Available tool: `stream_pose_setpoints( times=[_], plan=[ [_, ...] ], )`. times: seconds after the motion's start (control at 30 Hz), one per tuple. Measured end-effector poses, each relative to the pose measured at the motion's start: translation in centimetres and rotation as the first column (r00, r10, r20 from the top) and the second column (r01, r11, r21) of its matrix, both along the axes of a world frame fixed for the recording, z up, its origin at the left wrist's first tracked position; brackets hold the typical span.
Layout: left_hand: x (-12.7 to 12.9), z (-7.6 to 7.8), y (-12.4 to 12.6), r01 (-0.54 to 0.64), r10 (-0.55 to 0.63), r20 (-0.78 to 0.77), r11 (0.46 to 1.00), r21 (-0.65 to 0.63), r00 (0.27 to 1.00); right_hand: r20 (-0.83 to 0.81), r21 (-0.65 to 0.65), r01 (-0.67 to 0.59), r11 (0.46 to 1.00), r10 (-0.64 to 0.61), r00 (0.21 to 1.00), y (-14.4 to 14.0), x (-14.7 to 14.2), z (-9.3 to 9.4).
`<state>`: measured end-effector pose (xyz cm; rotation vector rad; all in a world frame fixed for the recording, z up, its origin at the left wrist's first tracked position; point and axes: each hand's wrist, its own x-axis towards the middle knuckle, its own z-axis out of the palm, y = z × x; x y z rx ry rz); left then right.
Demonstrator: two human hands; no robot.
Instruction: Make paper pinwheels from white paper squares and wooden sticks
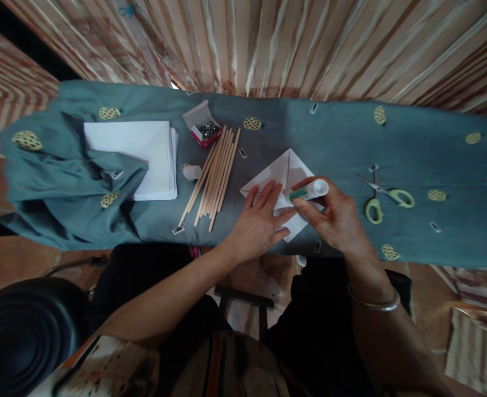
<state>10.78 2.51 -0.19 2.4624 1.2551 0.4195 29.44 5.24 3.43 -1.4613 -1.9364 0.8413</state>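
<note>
A folded white sheet of paper [271, 169] with crease lines lies on the cloth in front of me, its corners pointing outward. My left hand [260, 220] rests flat on its lower left part, fingers spread. In my right hand [334, 212] is a white and green glue stick [309, 189], held slanted between thumb and fingers. The stick's green end points left, down toward the middle of the paper; my fingers partly hide where it meets the sheet. A small white cap [191, 172] lies on the cloth to the left.
Several wooden sticks [216, 176] lie in a loose bundle left of the paper. Behind them stands an open small box [206, 131] of dark metal pieces. A stack of white paper [144, 149] sits farther left, partly under bunched cloth [74, 176]. Green-handled scissors [386, 193] lie open at right.
</note>
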Motion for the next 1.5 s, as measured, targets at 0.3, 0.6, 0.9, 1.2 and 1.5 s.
stream_pose_setpoints(
  times=[0.3, 0.6, 0.9, 1.2, 1.5],
  plan=[
    [0.1, -0.3, -0.1, -0.016, 0.015, 0.027, 0.999, 0.036, 1.0, -0.042, 0.038, 0.026, 0.999, -0.025, 0.999, 0.5, 0.1, -0.6],
    [0.1, 0.1, -0.1, -0.013, 0.013, 0.023, 1.0, 0.023, 1.0, -0.013, 0.079, 0.055, 0.995, -0.054, 0.998, 0.9, -0.2, -0.8],
    [0.1, 0.0, -0.1, -0.01, 0.009, 0.017, 1.0, 0.018, 1.0, -0.036, 0.094, 0.053, 0.994, -0.05, 0.998, 1.2, -0.8, -0.9],
    [0.2, 0.1, -0.1, -0.011, 0.011, 0.002, 1.0, 0.02, 1.0, 0.006, 0.088, 0.012, 0.996, -0.013, 1.0, 1.3, -1.0, -0.6],
    [0.1, 0.0, 0.0, -0.007, 0.007, -0.007, 1.0, 0.013, 1.0, 0.008, 0.053, -0.028, 0.998, 0.027, 1.0, 1.5, -0.9, -0.3]
  ],
)
